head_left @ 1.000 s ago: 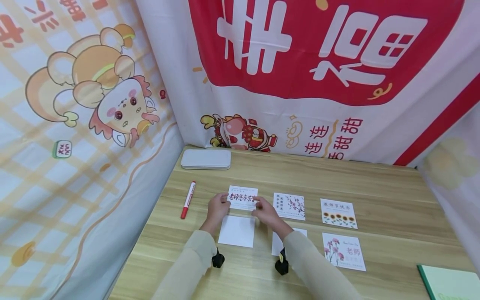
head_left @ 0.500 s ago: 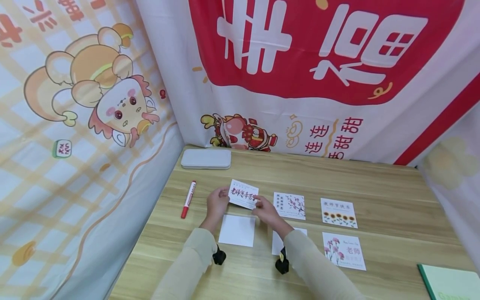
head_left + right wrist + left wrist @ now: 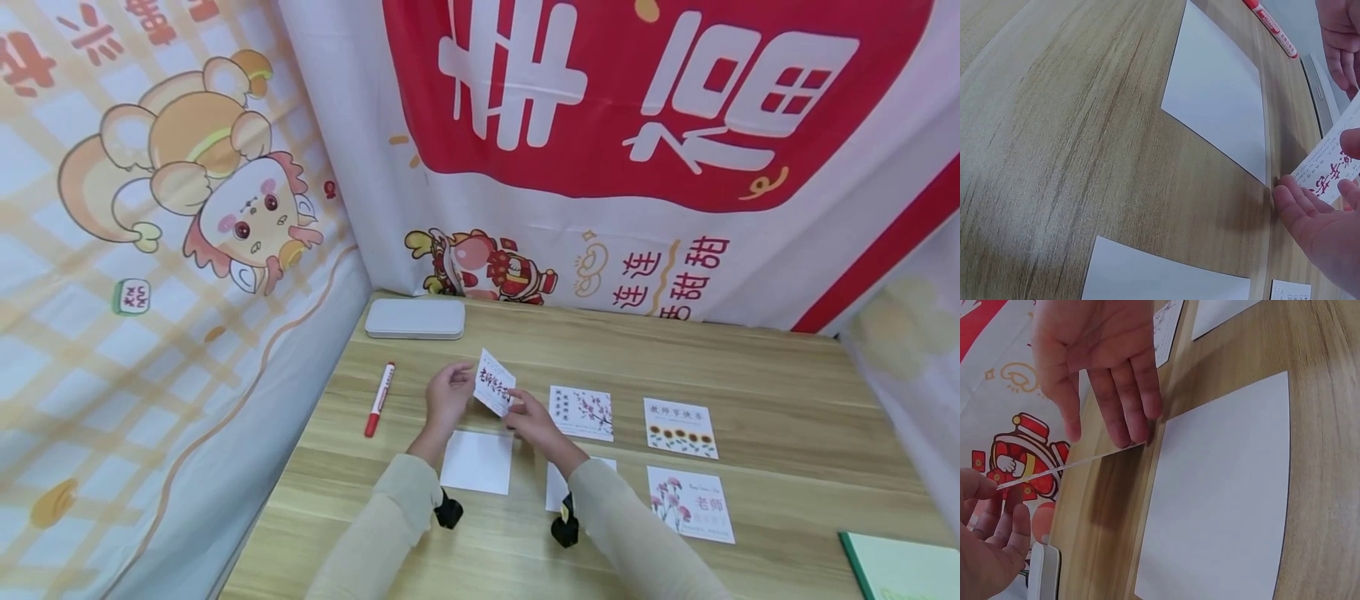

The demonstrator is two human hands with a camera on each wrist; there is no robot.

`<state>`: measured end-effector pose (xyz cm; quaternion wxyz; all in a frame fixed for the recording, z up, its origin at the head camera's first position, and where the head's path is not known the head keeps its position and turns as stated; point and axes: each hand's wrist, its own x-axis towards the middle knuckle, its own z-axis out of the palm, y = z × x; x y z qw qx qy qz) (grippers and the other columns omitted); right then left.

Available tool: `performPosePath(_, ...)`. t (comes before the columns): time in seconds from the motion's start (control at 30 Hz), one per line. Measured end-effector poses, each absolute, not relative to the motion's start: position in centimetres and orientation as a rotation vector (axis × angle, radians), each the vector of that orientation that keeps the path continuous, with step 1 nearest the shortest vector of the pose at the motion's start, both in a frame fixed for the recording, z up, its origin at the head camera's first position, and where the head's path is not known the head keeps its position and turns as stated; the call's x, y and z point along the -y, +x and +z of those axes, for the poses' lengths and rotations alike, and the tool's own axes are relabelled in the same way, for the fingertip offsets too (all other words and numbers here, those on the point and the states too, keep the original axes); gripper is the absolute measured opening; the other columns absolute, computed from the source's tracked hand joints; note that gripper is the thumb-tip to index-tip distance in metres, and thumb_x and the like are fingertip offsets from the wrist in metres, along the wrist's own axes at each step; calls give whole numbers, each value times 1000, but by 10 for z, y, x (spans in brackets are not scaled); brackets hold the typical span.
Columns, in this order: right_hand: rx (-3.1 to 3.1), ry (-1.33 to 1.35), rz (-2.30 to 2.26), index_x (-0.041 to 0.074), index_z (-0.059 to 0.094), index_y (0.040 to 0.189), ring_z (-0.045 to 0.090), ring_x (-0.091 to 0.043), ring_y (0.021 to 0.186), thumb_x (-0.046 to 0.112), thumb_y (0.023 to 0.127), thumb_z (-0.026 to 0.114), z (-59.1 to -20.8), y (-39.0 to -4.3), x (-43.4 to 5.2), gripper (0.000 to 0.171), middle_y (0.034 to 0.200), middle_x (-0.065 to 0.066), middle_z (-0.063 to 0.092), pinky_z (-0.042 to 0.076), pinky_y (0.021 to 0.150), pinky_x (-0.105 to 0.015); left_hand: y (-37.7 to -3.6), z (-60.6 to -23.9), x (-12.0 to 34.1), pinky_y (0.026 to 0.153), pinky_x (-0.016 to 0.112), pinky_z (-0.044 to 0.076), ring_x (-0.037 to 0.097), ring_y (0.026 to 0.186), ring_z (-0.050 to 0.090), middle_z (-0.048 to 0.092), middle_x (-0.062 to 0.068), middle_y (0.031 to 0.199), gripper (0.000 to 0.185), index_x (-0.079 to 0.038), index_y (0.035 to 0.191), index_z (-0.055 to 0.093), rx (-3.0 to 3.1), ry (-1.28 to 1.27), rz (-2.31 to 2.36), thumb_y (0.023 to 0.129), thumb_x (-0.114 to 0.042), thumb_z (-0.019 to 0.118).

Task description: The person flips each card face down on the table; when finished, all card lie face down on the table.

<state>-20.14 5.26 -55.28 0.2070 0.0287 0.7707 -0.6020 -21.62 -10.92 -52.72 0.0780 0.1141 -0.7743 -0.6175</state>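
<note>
Wooden table (image 3: 750, 367) in a corner hung with printed cloth: cartoon dragon on the left, red banner with white characters behind. Raised above the table near its middle, tilted up on edge, a card (image 3: 495, 382) with red brush writing. Pinched at its left edge by the left hand (image 3: 447, 393), thumb and fingers curled onto it. Met at its lower right corner by the right hand (image 3: 534, 419); in the left wrist view those fingers (image 3: 1124, 394) straight, tips against the card's edge, thumb on the printed face in the right wrist view. Seen edge-on from the left wrist as a thin pale line (image 3: 1072, 464).

Directly below the card, flat on the wood, a blank sheet (image 3: 477, 461); a second blank sheet (image 3: 1160, 275) partly under the right forearm. To the right, well apart from the hands, a blossom card (image 3: 582, 412), a sunflower card (image 3: 679, 427) and a carnation card (image 3: 690, 503). Left of the hands, a red marker (image 3: 378, 399); beyond it, against the cloth, a grey case (image 3: 415, 318). At the near right corner, a green book (image 3: 900, 567).
</note>
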Motion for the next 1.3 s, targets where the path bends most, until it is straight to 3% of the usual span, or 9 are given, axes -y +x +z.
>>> performPosePath(0.2, -2107, 58, -1772, 2, 36, 138, 59, -38, 90, 8, 87, 53, -546, -202, -52, 54, 115, -25, 55, 52, 76, -46, -217, -524, 99, 62, 27, 54, 22, 79, 65, 66, 10, 87, 31, -3, 105, 66, 2262, 301, -1946, 75, 5, 64)
performPosePath(0.4, -2137, 82, -1869, 2, 39, 136, 60, -35, 88, 9, 88, 54, -539, -206, -51, 51, 110, -22, 56, 52, 75, -46, -216, -523, 94, 68, 29, 54, 23, 84, 64, 66, 12, 92, 32, -4, 108, 64, 2294, 271, -2009, 77, 3, 66)
performPosePath(0.63, -2138, 83, -1985, -1, 44, 132, 61, -29, 81, 8, 89, 54, -533, -211, -52, 44, 105, -22, 58, 54, 72, -43, -213, -523, 86, 75, 42, 53, 24, 88, 63, 65, 15, 100, 32, -4, 112, 64, 2337, 232, -2076, 80, 0, 64)
performPosePath(0.83, -2120, 74, -2038, 0, 45, 131, 62, -31, 80, 11, 91, 54, -525, -212, -53, 42, 100, -22, 60, 53, 75, -46, -212, -524, 77, 76, 53, 50, 21, 85, 64, 66, 9, 98, 31, -8, 113, 63, 2361, 191, -2101, 83, -3, 62)
performPosePath(1.03, -2087, 100, -2122, -1, 49, 126, 60, -40, 87, 10, 92, 53, -524, -214, -54, 36, 95, -19, 61, 50, 78, -53, -209, -523, 72, 76, 36, 53, 23, 86, 64, 67, 12, 97, 31, -2, 111, 65, 2391, 125, -2056, 79, -1, 64)
performPosePath(1.13, -2148, 96, -2128, -2, 54, 121, 61, -31, 79, 8, 90, 55, -523, -215, -54, 32, 90, -18, 61, 52, 73, -53, -208, -524, 70, 73, 27, 53, 21, 85, 64, 68, 11, 94, 28, 0, 106, 67, 2435, 88, -1981, 78, -1, 66)
performPosePath(1.3, -2253, 138, -2129, -3, 60, 113, 59, -20, 69, 0, 85, 58, -521, -215, -55, 28, 83, -15, 60, 54, 65, -48, -208, -527, 69, 72, 25, 53, 20, 83, 64, 67, 10, 91, 26, 0, 104, 68, 2459, 53, -1951, 78, -1, 66)
